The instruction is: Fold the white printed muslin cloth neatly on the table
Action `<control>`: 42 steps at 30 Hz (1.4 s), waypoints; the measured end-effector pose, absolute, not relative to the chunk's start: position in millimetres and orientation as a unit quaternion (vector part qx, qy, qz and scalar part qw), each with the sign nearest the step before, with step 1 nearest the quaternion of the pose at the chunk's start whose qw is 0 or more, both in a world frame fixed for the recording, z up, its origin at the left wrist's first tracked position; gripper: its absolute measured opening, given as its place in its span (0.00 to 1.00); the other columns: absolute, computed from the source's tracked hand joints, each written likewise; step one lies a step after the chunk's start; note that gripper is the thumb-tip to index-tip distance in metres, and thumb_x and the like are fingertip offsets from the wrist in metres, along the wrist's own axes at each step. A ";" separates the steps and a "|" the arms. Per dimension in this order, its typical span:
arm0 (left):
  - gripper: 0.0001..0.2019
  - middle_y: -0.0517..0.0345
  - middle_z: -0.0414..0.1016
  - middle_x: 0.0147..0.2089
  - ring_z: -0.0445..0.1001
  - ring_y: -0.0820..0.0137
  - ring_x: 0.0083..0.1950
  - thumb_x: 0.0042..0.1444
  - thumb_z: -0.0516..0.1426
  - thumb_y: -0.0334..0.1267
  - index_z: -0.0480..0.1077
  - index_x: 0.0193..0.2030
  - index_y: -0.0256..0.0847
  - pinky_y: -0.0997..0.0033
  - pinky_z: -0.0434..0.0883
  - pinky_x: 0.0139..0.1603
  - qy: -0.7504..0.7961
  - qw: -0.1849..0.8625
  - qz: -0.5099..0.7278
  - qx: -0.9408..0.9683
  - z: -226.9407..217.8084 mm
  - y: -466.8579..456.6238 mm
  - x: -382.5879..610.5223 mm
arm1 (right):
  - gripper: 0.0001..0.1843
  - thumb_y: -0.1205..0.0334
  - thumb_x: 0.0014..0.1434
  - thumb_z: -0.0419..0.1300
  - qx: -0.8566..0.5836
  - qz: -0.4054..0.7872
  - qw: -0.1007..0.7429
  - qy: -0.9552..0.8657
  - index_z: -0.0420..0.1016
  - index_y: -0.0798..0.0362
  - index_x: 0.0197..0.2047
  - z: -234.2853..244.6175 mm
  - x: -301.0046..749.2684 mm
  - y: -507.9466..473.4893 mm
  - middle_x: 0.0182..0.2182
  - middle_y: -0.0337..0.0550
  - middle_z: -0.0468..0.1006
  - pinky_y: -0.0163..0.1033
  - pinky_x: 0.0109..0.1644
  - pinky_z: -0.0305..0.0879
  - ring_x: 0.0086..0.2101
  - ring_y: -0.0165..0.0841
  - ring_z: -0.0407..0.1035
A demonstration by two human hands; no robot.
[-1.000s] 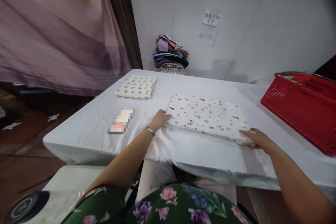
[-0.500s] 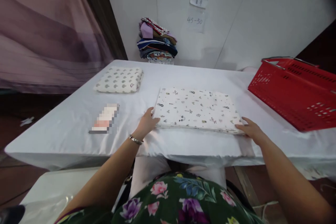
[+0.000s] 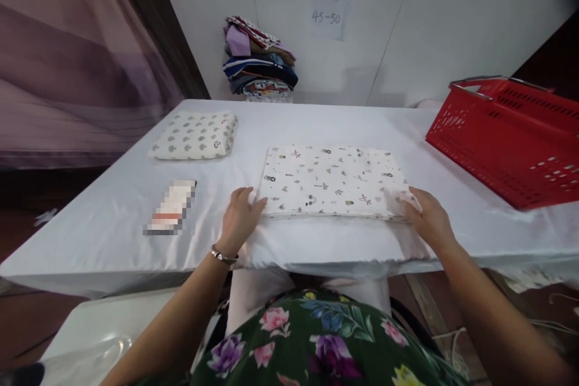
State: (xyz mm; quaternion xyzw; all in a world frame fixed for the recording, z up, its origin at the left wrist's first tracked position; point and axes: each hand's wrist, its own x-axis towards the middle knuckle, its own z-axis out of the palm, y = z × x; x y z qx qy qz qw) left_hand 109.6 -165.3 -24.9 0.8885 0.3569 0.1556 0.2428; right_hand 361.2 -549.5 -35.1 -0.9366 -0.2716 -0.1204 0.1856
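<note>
"One broad, white-covered tabletop [image 3: 335, 123] carries most of what we see. What stands biggest on it?"

"The red basket [image 3: 504, 142] on the right, well apart from both hands. From this angle I can't see what's inside."

"And next in size?"

"The printed cloth [image 3: 330, 181], flat in the middle towards the near edge. Stacked layers show along its near side, so I'd judge some folding is done."

"Is any left?"

"Hard to be sure. Beyond the far edge sits a pile of textiles [image 3: 260, 66], and at the far left lies a spotted bundle [image 3: 194, 136], which looks neatly finished. Next to that compact bundle, the printed cloth seems only partway: wide, thin, its right near corner a little ruffled."

"How are the hands?"

"Well apart, one at each near corner. The left hand [image 3: 239, 220] is spread, thumb at the cloth's edge, fingers outside it. The right hand [image 3: 427, 217] touches the other corner; whether it pinches the fabric, I can't tell."

"Anything smaller?"

"A flat, blurred-out object [image 3: 170, 208] left of the left hand, in front of the bundle, and a silvery bracelet [image 3: 224, 255] on the left wrist."
</note>
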 end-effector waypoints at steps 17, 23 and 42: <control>0.09 0.54 0.73 0.43 0.68 0.65 0.46 0.60 0.54 0.38 0.73 0.43 0.43 0.61 0.65 0.48 -0.017 0.155 0.194 0.969 -42.1 -206.6 146.0 | 0.14 0.63 0.64 0.50 -0.789 -0.110 0.212 -0.566 0.72 0.52 0.50 -46.6 310.4 -459.3 0.42 0.48 0.75 0.47 0.47 0.65 0.42 0.38 0.67; 0.12 0.53 0.71 0.40 0.67 0.66 0.43 0.63 0.49 0.40 0.72 0.44 0.42 0.64 0.65 0.44 -0.014 0.122 0.188 0.974 -41.0 -206.2 146.8 | 0.16 0.63 0.65 0.47 -0.794 -0.129 0.200 -0.559 0.69 0.53 0.53 -50.9 310.4 -458.6 0.41 0.48 0.76 0.46 0.45 0.66 0.41 0.38 0.68; 0.12 0.52 0.71 0.41 0.66 0.63 0.46 0.63 0.48 0.35 0.69 0.48 0.40 0.61 0.63 0.48 -0.028 0.063 0.156 0.985 -37.7 -216.8 132.5 | 0.12 0.67 0.61 0.51 -0.776 -0.150 0.184 -0.584 0.74 0.53 0.41 -51.4 302.0 -462.0 0.42 0.50 0.74 0.48 0.47 0.63 0.43 0.41 0.66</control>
